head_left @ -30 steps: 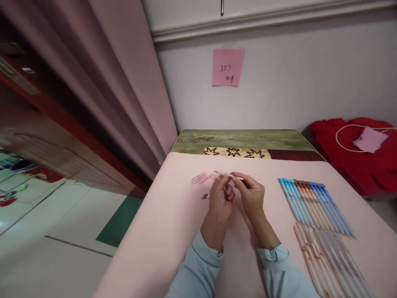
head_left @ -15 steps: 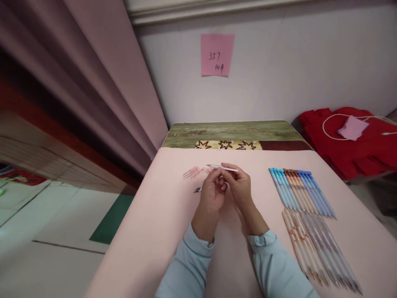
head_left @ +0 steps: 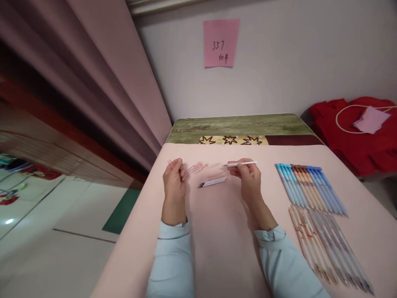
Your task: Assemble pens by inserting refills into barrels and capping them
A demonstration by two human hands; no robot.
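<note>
My left hand is closed on a small clear pink pen part near the left edge of the pink table. My right hand pinches a thin white pen refill, held level with its tip pointing left. Between my hands lie two loose refills and a few clear pink pen parts.
A row of blue and orange pens lies at the right, with a second row of pale pens nearer me. Behind the table are a green patterned surface, a pink note on the wall, a curtain and red cloth.
My hands were together on one pen and have drawn apart. The left hand went left with a pink part, the right keeps the refill. The loose refills show now.
</note>
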